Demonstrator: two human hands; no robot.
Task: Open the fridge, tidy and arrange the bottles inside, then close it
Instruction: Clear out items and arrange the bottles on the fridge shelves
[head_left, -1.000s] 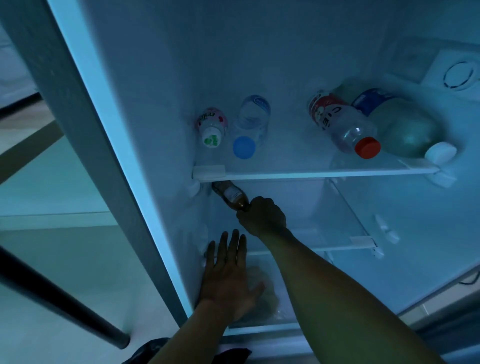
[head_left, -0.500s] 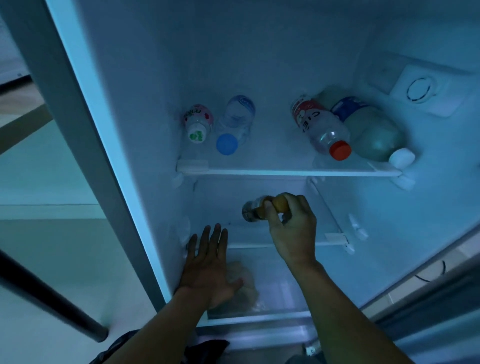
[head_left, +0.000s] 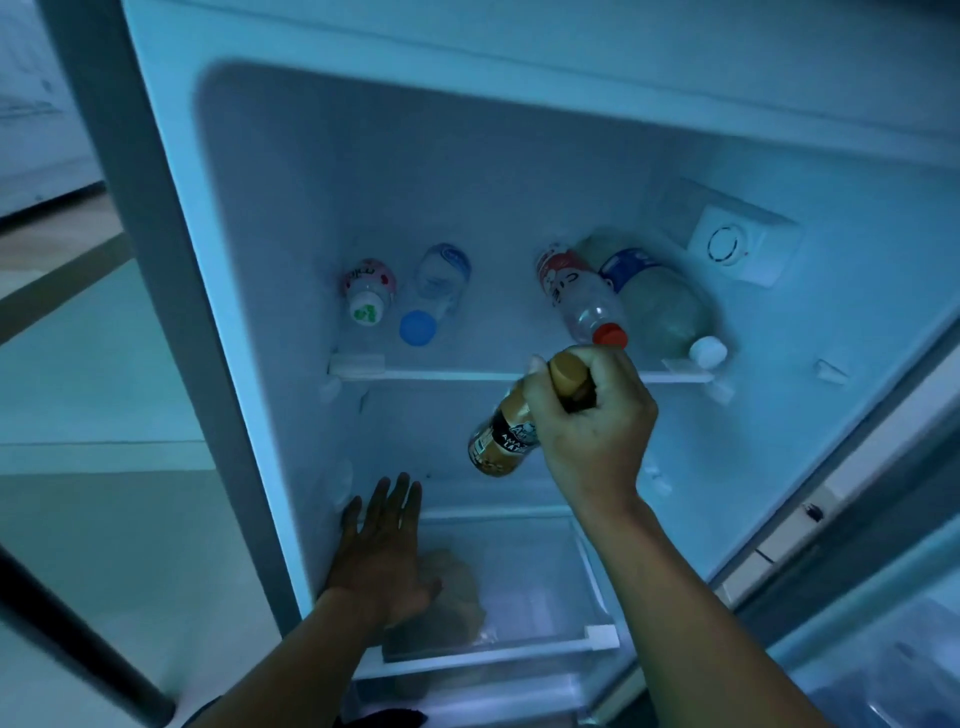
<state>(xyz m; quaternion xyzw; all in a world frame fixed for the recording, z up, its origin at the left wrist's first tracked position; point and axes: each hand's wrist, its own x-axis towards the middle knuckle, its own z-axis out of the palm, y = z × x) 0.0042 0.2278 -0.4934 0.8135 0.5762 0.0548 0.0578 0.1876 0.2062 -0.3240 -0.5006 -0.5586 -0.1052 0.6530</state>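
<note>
While the fridge (head_left: 519, 171) stands open, the right hand (head_left: 597, 431) holds a small brown coffee bottle (head_left: 511, 428) by its neck, fingers curled round it just under the tan cap, in the open space between the upper shelf and the lower one. This bottle is tilted, cap up and to the right, base down and to the left, touching neither shelf; its dark label shows pale letters that begin "AMA", and the rest cannot be read. Its cap sits at the level of the upper shelf's front edge (head_left: 457, 375), just below the red cap of a clear bottle (head_left: 582, 299) lying on that shelf with a red and white label whose writing is too blurred to read. Beside that, to the right, lies a large pale bottle (head_left: 665, 312) with a blue label and a white cap reaching the shelf's front edge. At the shelf's left end stand a small bottle with a pink-and-white label (head_left: 368, 291) and a blue-capped water bottle (head_left: 439, 291); the middle of the shelf between the two pairs is bare. The left hand (head_left: 384, 556) lies flat with fingers straight at the near left, over the cover of the bottom drawer (head_left: 545, 582), where a brownish bag (head_left: 452, 592) shows.
</note>
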